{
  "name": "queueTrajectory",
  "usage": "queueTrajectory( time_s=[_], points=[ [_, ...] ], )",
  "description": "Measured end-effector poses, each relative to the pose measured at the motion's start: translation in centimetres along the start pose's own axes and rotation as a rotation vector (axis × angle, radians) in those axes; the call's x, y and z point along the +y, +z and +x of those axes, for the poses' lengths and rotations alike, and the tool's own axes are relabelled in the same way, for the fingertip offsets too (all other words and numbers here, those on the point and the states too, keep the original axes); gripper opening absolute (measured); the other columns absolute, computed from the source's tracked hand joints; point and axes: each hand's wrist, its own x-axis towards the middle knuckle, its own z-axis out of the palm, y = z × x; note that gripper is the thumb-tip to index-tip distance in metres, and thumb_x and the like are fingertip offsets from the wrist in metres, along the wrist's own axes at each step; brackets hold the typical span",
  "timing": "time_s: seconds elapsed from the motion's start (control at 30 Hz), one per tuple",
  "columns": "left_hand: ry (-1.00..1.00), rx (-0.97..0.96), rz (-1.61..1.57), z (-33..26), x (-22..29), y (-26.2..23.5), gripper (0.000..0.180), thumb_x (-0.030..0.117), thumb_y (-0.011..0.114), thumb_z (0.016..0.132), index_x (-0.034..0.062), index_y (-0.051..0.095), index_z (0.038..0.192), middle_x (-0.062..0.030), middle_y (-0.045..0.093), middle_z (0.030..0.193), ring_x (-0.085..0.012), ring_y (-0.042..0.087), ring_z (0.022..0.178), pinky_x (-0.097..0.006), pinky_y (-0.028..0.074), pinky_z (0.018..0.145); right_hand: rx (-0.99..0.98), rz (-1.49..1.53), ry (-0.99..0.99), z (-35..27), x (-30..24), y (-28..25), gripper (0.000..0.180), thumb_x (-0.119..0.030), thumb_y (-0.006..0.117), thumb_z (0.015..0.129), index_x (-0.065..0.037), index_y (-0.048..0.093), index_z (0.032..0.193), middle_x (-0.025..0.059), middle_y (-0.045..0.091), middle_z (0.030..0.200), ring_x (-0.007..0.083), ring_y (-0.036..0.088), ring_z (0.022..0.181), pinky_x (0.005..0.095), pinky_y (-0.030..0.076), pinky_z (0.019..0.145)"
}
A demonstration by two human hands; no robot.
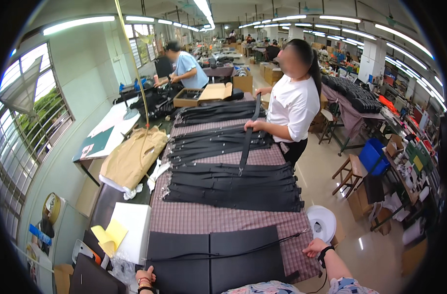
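Note:
Two black flat panels [184, 274] lie side by side on the plaid-covered table in front of me. A long thin black strap [243, 252] runs across both, its metal-tipped right end near the table's right edge. My left hand [146, 277] is closed at the panels' left edge, close to the strap's left end; what its fingers hold is hidden. Near the table's right edge my right hand [314, 248] has its fingers bent together, just below the strap's tip. Anything between them is too small to make out.
Rows of black straps [233, 186] cover the table beyond. Across it, a person in white [293, 105] holds a wide black strap [250, 134]. A white bin [326, 215] stands by the right edge. Left are a white block [130, 220], yellow sheets [110, 237] and brown paper [133, 157].

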Motion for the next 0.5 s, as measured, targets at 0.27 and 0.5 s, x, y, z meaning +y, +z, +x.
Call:
queueTrajectory(
  time_s=[0.27,0.5],
  points=[
    [0.321,0.421,0.336,-3.6,-3.2,2.5,0.037,0.039,0.06,0.09,0.0034,0.068,0.084,-0.0211,0.069,0.086,-0.0431,0.066,0.085,-0.051,0.051,0.073,0.224,-0.841,-0.364,-1.7,-4.6,3.8,0.023,-0.028,0.077,0.079,-0.005,0.069,0.077,0.0106,0.07,0.072,0.0258,0.069,0.065,0.0371,0.055,0.063],
    [1.149,0.249,0.28,-14.4,7.4,7.6,0.049,0.014,0.074,0.077,0.0099,0.058,0.124,-0.0114,0.062,0.12,-0.0323,0.056,0.112,-0.044,0.042,0.096,0.229,-0.458,-1.016,-8.2,-18.2,14.4,0.017,-0.017,0.073,0.081,-0.007,0.063,0.091,0.0098,0.063,0.083,0.0291,0.065,0.079,0.0379,0.051,0.068]
  ],
)
